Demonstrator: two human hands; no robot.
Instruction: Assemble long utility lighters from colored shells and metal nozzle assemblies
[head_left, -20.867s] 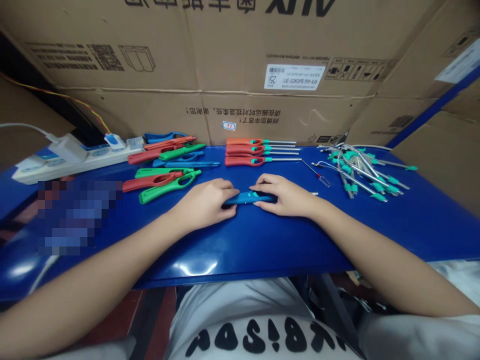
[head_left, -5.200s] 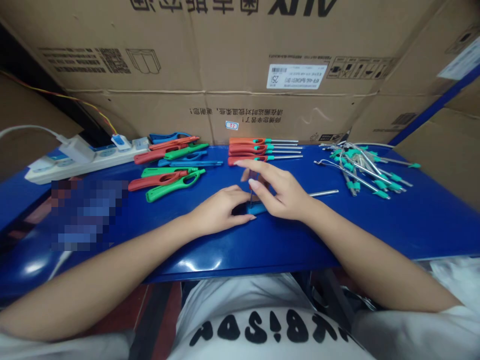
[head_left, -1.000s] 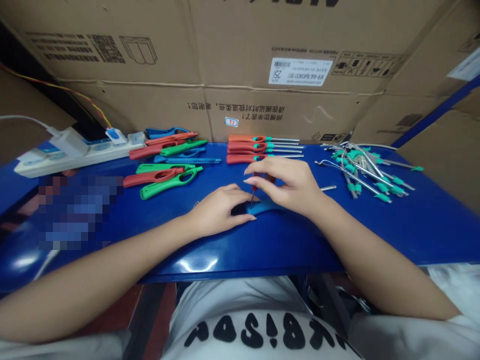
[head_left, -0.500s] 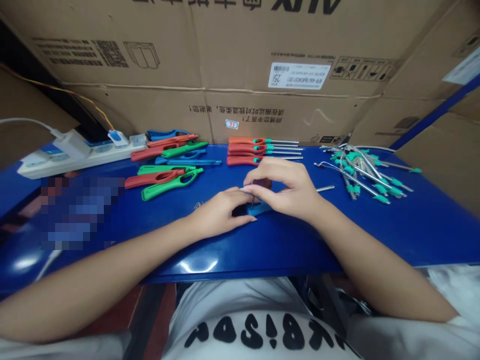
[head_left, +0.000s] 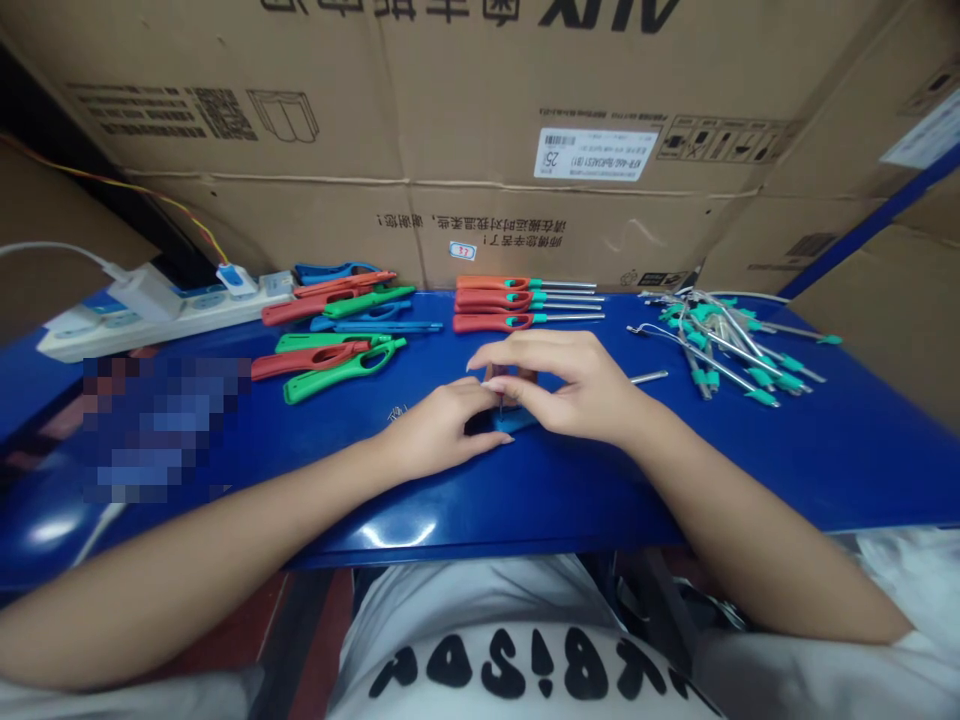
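A blue lighter body [head_left: 513,421] lies on the blue table [head_left: 750,460] in front of me, its metal tube [head_left: 649,377] pointing right. My left hand [head_left: 435,430] presses down on its left end, fingers curled over it. My right hand [head_left: 570,385] pinches a small red-handled screwdriver [head_left: 501,398] upright, tip down on the lighter body.
Three assembled orange lighters [head_left: 510,305] lie in a row behind my hands. Loose red, green and blue lighter shells [head_left: 337,340] sit at left, a pile of metal tubes with teal ends [head_left: 724,335] at right. A white power strip [head_left: 150,305] lies far left. Cardboard boxes [head_left: 480,140] wall the back.
My right hand's fingers have shifted around the screwdriver over the last second, staying over the same spot. My left hand and the lighter body have not moved.
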